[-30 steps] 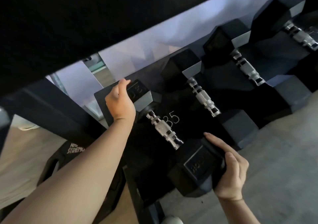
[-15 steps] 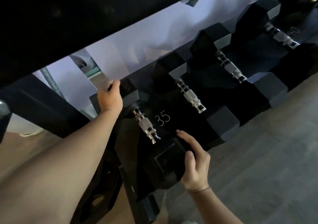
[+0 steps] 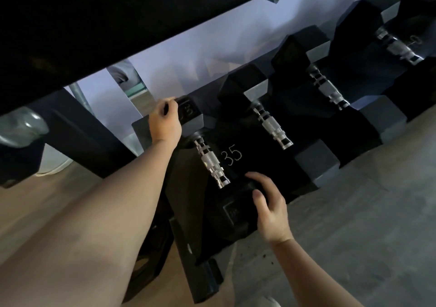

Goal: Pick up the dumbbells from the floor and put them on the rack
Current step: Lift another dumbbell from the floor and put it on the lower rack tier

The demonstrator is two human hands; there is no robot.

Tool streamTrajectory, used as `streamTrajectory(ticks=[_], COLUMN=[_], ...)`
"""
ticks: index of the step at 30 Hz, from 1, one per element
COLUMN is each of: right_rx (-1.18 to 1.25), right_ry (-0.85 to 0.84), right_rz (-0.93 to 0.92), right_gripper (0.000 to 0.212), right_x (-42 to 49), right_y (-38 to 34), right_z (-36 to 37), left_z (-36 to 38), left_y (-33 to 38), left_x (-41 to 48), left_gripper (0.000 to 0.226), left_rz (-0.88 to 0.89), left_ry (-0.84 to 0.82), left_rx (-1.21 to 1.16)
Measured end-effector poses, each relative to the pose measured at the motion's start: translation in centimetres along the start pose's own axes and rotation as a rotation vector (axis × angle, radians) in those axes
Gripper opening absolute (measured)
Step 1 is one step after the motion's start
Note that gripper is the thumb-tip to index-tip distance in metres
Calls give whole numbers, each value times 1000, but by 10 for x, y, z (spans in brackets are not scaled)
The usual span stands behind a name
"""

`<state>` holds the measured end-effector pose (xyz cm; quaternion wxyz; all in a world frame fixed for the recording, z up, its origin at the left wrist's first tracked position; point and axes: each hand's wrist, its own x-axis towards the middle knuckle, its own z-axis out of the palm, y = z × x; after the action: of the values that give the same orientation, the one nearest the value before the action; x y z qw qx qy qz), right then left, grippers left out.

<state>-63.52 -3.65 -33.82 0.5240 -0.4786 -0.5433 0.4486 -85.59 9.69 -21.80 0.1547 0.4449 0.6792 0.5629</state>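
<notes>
A black hex dumbbell with a knurled chrome handle [image 3: 211, 164] lies on the lowest rack shelf [image 3: 245, 165], beside the white number 35. My left hand [image 3: 165, 120] grips its far head, which bears a 35. My right hand [image 3: 269, 207] wraps the near head at the shelf's front edge. Three more black hex dumbbells sit in a row to the right: one [image 3: 271, 127] next to mine, another [image 3: 328, 89] further along, and a third [image 3: 396, 47] at the far right.
The dark upper shelf of the rack [image 3: 118, 23] overhangs the top left. A slanted rack upright [image 3: 77, 129] stands to the left. Grey concrete floor [image 3: 365, 212] spreads right; a black weight plate [image 3: 151, 247] lies under my left forearm.
My right hand has slid up along the near head toward the shelf, and the dumbbell sits further in on the shelf. My left hand's fingers have curled tighter on the far head.
</notes>
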Motion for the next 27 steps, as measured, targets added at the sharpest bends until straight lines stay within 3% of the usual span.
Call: streamTrajectory(ticks=[7, 18, 24, 27], right_rx=[107, 145, 293, 323], right_ry=[-78, -86, -22, 0], right_rz=[402, 686, 937, 1015], right_gripper=[31, 24, 17, 20], right_x=[18, 31, 42, 55], right_y=[-25, -47, -61, -59], right_z=[-2, -4, -4, -6], left_z=[-2, -4, -8, -5], left_y=[3, 18, 29, 32], left_x=[-1, -15, -20, -16], left_gripper=[28, 38, 39, 22], left_rz=[1, -83, -239, -373], left_ry=[-21, -62, -70, -17], left_rx=[42, 179, 109, -7])
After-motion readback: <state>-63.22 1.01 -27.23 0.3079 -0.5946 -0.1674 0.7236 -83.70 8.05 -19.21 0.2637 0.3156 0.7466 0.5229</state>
